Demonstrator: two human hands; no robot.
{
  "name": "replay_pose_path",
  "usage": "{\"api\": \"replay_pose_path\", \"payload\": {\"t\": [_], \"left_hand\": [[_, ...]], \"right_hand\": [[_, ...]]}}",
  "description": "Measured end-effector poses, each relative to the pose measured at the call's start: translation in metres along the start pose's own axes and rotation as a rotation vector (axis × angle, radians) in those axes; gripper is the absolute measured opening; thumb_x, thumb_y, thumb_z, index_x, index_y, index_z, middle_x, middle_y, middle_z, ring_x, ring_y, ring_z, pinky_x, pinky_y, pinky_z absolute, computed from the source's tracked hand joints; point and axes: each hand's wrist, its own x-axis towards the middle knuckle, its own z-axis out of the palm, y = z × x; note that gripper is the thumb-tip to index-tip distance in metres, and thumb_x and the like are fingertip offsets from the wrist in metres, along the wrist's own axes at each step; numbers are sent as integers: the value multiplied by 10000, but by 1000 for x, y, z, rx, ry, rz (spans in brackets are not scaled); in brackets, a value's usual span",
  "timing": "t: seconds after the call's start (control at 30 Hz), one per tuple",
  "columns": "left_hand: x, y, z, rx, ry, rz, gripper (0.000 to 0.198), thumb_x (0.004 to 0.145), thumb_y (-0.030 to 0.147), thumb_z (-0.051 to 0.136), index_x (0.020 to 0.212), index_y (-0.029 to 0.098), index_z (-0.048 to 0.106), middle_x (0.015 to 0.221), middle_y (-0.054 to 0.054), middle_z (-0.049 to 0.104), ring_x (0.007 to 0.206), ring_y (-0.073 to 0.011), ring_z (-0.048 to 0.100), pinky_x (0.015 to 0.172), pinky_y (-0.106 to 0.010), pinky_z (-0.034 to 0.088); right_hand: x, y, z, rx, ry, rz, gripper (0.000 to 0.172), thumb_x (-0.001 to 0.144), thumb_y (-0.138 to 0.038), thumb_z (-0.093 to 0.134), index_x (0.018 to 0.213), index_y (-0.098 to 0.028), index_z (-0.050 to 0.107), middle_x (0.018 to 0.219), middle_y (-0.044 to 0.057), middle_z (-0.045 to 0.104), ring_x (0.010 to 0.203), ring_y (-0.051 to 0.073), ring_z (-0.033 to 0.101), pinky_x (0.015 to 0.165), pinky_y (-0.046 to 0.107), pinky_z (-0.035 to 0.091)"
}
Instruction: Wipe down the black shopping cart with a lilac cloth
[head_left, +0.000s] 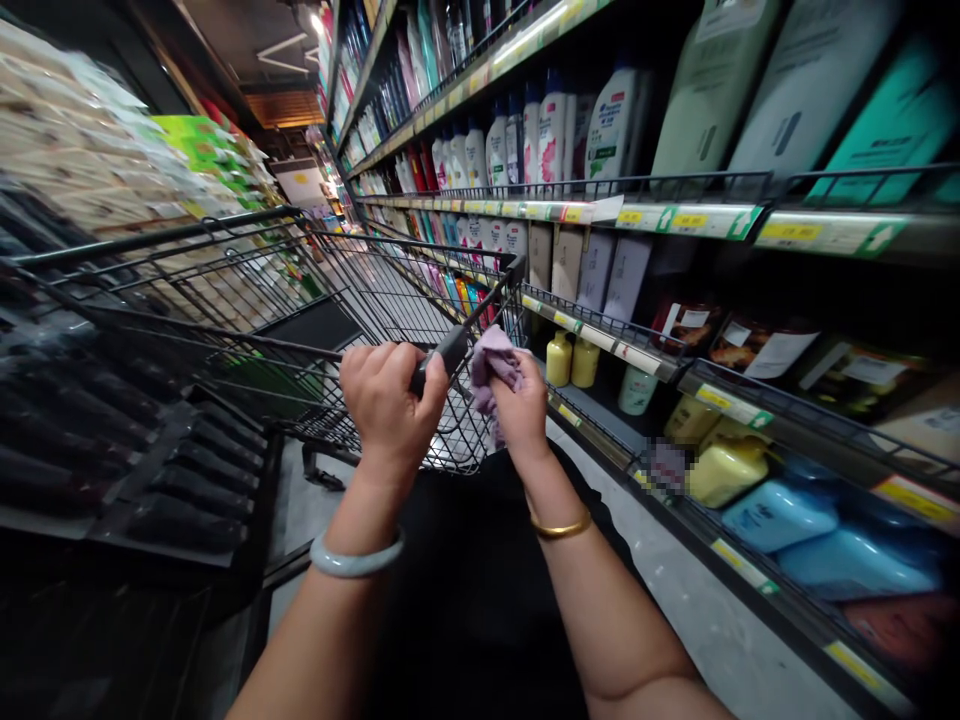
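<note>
A black wire shopping cart (247,290) stands in front of me in a shop aisle. My left hand (390,400) is closed around the cart's dark handle (448,352). My right hand (517,405) is closed on a crumpled lilac cloth (491,365), pressed against the handle's right end. A pale jade bangle sits on my left wrist and a gold bangle on my right.
Shelves on the right (675,215) hold shampoo bottles, boxes and refill pouches behind wire rails with yellow price tags. On the left are dark packs (112,440) and stacked tissue packs (82,150). The grey floor (697,600) runs along the aisle.
</note>
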Motion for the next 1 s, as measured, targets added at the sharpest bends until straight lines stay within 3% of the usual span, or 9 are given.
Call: {"api": "replay_pose_path", "payload": {"t": [0.1, 0.23, 0.33, 0.43, 0.63, 0.73, 0.8, 0.87, 1.0], "left_hand": [[-2, -2, 0, -2, 34, 39, 293, 1003, 400, 551, 750, 262, 496, 722, -30, 599, 787, -244, 514, 843, -417, 348], [-3, -5, 3, -5, 70, 83, 281, 1010, 387, 568, 765, 260, 515, 729, -30, 609, 794, -249, 514, 838, -420, 346], [-2, -6, 4, -6, 75, 93, 278, 1010, 385, 578, 770, 260, 518, 731, -30, 609, 795, -252, 511, 840, -422, 346], [-2, -6, 3, -12, 73, 103, 276, 1012, 381, 580, 774, 259, 514, 727, -29, 601, 798, -252, 513, 846, -420, 351], [-3, -8, 4, -26, 75, 112, 293, 1013, 415, 585, 776, 259, 515, 731, -30, 597, 801, -254, 510, 846, -419, 347], [-3, -8, 4, -25, 76, 112, 289, 1014, 406, 585, 775, 259, 515, 735, -30, 602, 807, -254, 514, 853, -418, 351], [-2, -7, 3, -18, 73, 109, 288, 1020, 397, 580, 776, 258, 518, 742, -32, 607, 812, -253, 516, 857, -416, 354], [-3, -7, 2, -12, 68, 109, 292, 1024, 401, 576, 776, 257, 521, 742, -33, 603, 814, -253, 517, 855, -415, 356], [-3, -9, 3, -19, 69, 111, 297, 1026, 425, 571, 785, 255, 534, 749, -36, 610, 823, -256, 526, 866, -417, 363]], "right_hand": [[6, -8, -7, 31, 105, -74, 235, 867, -290, 739, 1097, -250, 711, 1120, 49, 706, 1065, 203, 681, 1050, 391, 559], [4, -23, -5, 4, 44, -290, 249, 895, -259, 732, 1140, -299, 721, 1168, 42, 704, 1114, 204, 693, 1034, 369, 575], [1, -7, 1, -90, 16, -227, 272, 872, -206, 694, 1134, -270, 727, 1169, 62, 700, 1101, 216, 689, 994, 373, 584], [1, 3, 1, -160, 109, -145, 290, 850, -155, 650, 1114, -242, 731, 1130, 75, 691, 1073, 223, 673, 1007, 399, 575], [-4, -23, 2, -39, 34, -359, 270, 894, -214, 723, 1150, -298, 733, 1173, 53, 704, 1134, 220, 682, 1024, 379, 578], [-5, -6, 6, -14, 11, -208, 279, 869, -247, 745, 1147, -264, 722, 1139, 60, 707, 1065, 219, 685, 982, 383, 579], [-4, 7, 5, -36, 51, -49, 277, 837, -241, 738, 1114, -239, 714, 1081, 53, 708, 1000, 213, 675, 964, 392, 572], [-1, 7, 2, -39, 88, 1, 284, 823, -219, 719, 1107, -237, 712, 1078, 49, 709, 1012, 213, 674, 997, 404, 560], [-3, -20, 1, 26, 36, -227, 289, 866, -245, 743, 1149, -294, 716, 1161, 44, 711, 1113, 214, 687, 1035, 385, 568]]}}
